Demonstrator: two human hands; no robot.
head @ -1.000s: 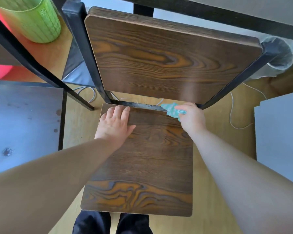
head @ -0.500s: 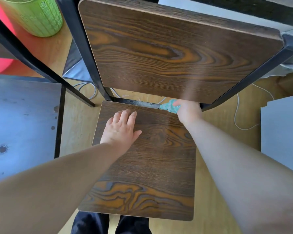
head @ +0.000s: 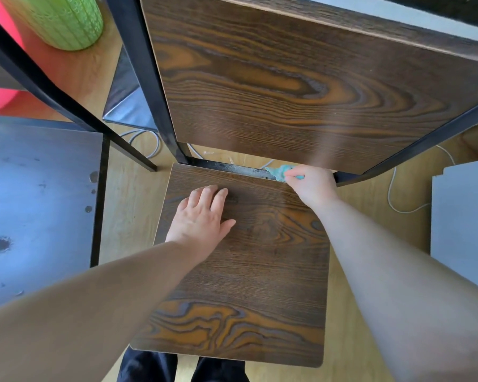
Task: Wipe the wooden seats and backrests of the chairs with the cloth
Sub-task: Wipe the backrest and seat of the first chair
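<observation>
pinching cloth (head: 279, 171) at seat (head: 260, 266) rear edge: right hand (head: 313, 185); left hand (head: 202, 219) flat, empty, on seat; green bin (head: 66, 20) contents unseen.

Most of the teal cloth (head: 279, 171) at the back edge of the seat (head: 260, 271) is hidden inside the curled right hand (head: 312, 186), so only a crumpled corner shows. Behind the seat, the backrest (head: 301, 92) runs off the top and right edges, and the blurred green container (head: 66, 20) to the seat's back left is cut off at the top. The dark trouser legs (head: 146, 366) disappear under the seat's front edge.
</observation>
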